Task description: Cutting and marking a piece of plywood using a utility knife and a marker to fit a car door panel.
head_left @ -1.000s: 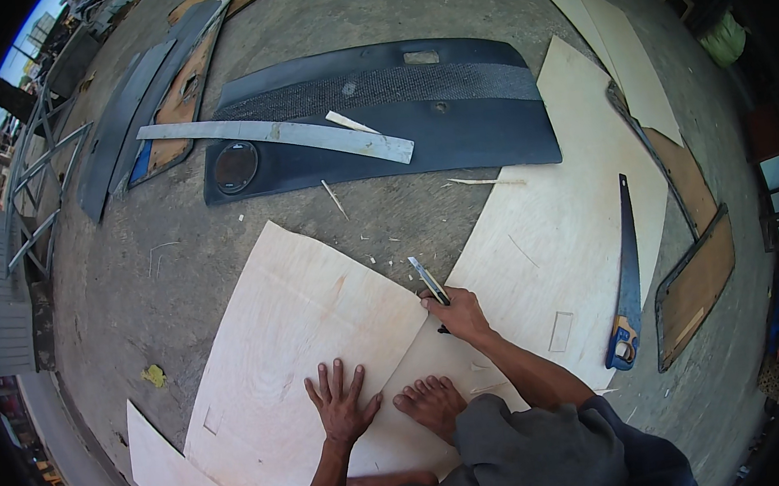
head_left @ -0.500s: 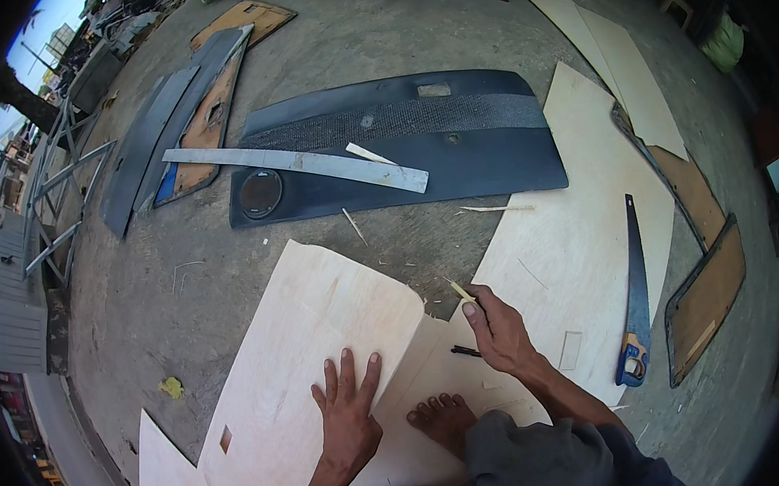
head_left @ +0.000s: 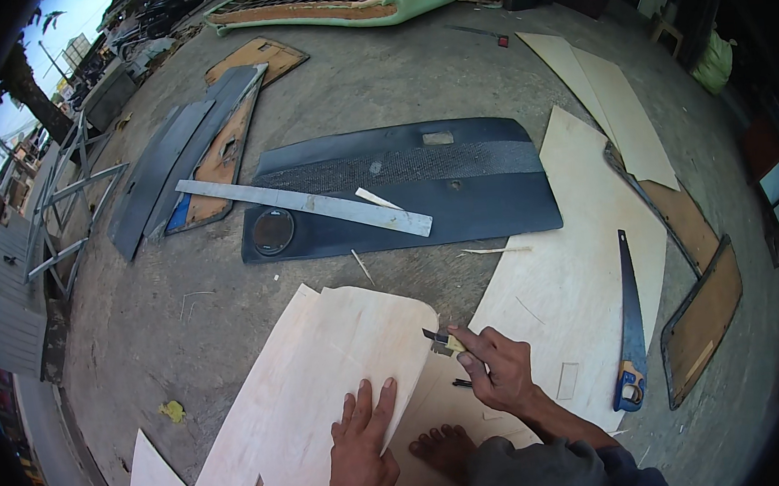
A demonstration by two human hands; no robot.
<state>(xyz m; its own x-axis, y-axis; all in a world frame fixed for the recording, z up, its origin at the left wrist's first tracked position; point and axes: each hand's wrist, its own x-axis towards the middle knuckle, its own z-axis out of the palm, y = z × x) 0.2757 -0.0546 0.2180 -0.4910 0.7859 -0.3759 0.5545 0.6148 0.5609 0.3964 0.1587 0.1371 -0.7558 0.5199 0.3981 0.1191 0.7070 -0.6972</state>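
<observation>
Standing off to one side: pale board (head_left: 283, 395) lies at the near middle, slanting across the floor (head_left: 223, 318), its right side over a second pale sheet (head_left: 433, 407). Left hand (head_left: 363, 448) rests flat on it near the right edge, fingers a little apart, gripping nothing. Right hand (head_left: 499, 368) is closed round a knife (head_left: 452, 342), blade out toward the board's rounded far right corner; whether steel meets wood, I cannot tell. Chief worry: a slip. Hard pressure or a snag in the grain could make the blade jump, and the left fingers lie on the same board, near enough to be caught. Bare foot (head_left: 445, 451) near the right edge, no shoe; a dropped knife or a stroke pulled nearward might nick it. Board seems thin, so forcing that corner could splinter it. One flat palm may not stop it skidding over the lower sheet. Dark stick (head_left: 462, 383) just below the knife might roll underfoot. Saw (head_left: 629, 335) lies well to the right, a lesser hazard.
</observation>
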